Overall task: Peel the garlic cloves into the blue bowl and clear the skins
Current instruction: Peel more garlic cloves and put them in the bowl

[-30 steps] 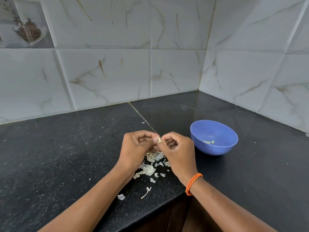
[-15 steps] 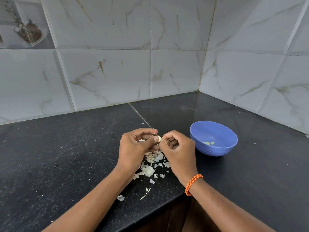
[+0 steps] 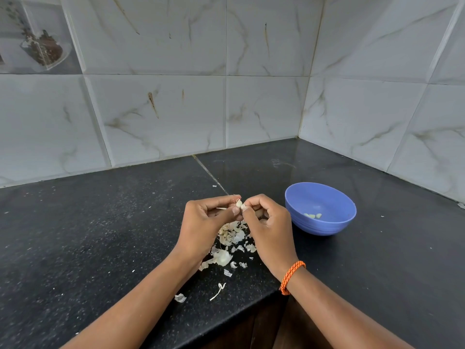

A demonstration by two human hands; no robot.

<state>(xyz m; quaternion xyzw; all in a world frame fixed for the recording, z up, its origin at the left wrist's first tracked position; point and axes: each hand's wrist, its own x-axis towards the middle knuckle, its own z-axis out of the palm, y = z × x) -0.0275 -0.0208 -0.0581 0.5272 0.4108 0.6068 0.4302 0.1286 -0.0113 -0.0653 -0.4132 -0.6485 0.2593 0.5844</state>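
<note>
A small garlic clove [image 3: 238, 203] is pinched just above the centre of the frame, between the left hand [image 3: 205, 222] and the right hand [image 3: 268, 222]. The fingers of both hands are curled inward and clamped on the clove, with the thumbs and forefingers meeting at it; the fingertips of the two hands touch one another there. A thin strip of skin is seen projecting from inside the curled left fingers. How much skin is left on the clove cannot be told.

The hands are held above a black speckled table [image 3: 88, 235]. Directly below them, on the table, a loose heap of garlic skins [image 3: 231, 238] is spread, with smaller flakes scattered toward the lower edge of the table, among them a curled strip [image 3: 218, 290] and a single flake [image 3: 180, 297] near the left forearm.

A blue bowl [image 3: 324, 222] stands on the table right of centre, just beside the right hand but apart from it. A few pale peeled cloves [image 3: 313, 215] are seen lying at its bottom.

An orange braided band [image 3: 292, 277] is worn on the right wrist. Marbled white wall tiles [image 3: 163, 109] fill the upper half of the frame, meeting in a corner at upper right; a decorated tile [image 3: 37, 39] is seen in the upper left. A joint line [image 3: 208, 172] runs across the table from the wall toward the hands.
</note>
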